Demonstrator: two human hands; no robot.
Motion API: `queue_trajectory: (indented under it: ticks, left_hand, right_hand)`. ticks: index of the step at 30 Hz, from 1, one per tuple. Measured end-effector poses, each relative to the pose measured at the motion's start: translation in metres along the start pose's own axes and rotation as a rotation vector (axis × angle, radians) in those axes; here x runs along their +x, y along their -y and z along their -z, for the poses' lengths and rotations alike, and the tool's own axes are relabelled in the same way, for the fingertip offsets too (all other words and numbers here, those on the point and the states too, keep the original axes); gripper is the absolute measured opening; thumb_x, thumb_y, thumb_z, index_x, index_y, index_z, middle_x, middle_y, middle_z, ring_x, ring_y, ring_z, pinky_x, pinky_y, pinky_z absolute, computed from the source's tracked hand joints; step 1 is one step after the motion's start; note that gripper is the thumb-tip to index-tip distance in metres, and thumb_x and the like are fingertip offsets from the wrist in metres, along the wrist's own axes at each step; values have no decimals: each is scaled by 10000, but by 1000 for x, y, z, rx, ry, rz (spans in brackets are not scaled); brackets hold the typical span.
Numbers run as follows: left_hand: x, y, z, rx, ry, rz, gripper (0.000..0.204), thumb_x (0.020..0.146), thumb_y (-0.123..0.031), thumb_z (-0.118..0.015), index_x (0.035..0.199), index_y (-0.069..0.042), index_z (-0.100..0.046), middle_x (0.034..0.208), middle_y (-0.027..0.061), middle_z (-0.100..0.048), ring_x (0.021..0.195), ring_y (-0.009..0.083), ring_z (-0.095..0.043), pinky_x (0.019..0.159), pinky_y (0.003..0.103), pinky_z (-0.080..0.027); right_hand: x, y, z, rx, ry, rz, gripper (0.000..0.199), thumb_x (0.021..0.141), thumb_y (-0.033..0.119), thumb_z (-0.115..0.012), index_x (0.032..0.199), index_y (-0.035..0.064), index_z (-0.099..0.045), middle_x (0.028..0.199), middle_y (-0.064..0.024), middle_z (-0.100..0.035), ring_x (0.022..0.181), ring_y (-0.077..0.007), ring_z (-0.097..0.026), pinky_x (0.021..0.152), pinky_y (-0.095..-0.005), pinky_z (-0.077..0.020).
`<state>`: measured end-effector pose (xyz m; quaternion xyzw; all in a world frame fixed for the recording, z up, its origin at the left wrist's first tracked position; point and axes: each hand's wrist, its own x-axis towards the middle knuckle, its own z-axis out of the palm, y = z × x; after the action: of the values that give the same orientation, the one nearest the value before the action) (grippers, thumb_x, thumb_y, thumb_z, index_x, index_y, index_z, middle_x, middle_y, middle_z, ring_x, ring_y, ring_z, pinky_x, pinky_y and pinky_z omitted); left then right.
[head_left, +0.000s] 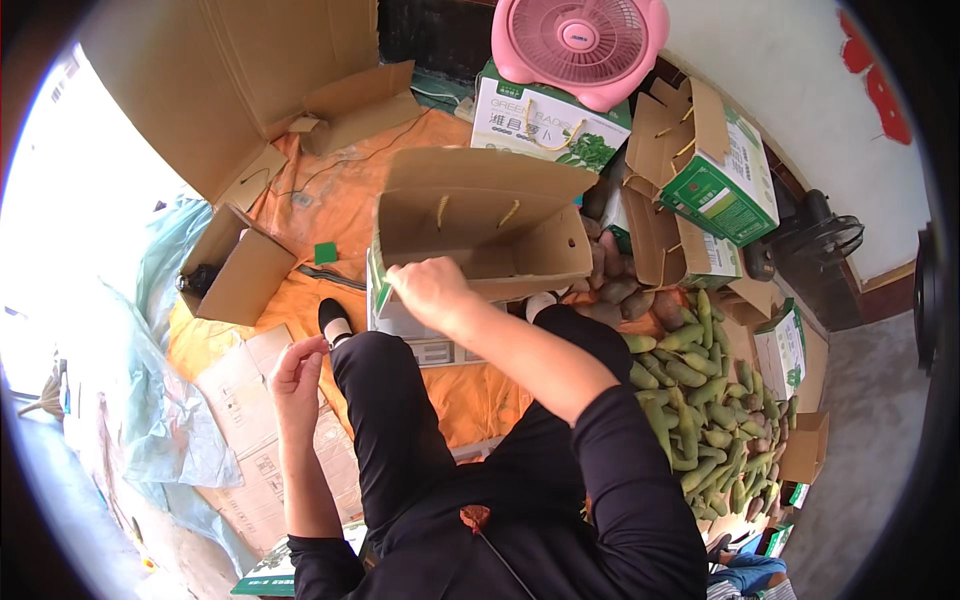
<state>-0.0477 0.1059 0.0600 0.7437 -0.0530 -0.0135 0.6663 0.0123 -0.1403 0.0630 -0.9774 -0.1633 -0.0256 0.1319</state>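
Note:
An open cardboard box (480,225) with green printed sides and rope handles stands on an orange sheet (340,200) in front of me. My right hand (428,290) reaches into it over the near edge, fingers curled; what it holds I cannot see. My left hand (296,378) hovers beside my left knee, fingers loosely apart and holding nothing. My legs in black trousers stretch toward the box.
A heap of long green vegetables (705,410) lies at my right, with brown tubers (620,290) behind it. Green-and-white cartons (725,175) stand at the back right, a pink fan (580,45) on one. Brown cardboard boxes (235,265) and flattened cardboard (250,420) lie left.

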Motion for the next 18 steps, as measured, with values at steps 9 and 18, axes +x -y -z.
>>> queue_trajectory:
  ticks: [9,18]
  left_hand:
    - [-5,20,21,66,-66,47,173,896,42,-549,1040,5,-637,969,51,-622,955,123,-598,845,238,-465]
    - [15,-3,-11,267,-3,-76,217,839,17,-586,1040,-14,-658,980,71,-643,925,143,-595,824,271,-457]
  right_hand:
    - [-20,-36,-23,-112,144,-103,141,838,159,-520,875,110,-647,854,-102,-699,828,-287,-687,648,-425,-521]
    - [-76,-131,6,-418,468,-323,159,789,109,-572,820,121,-727,844,-79,-711,863,-249,-683,680,-389,-505]
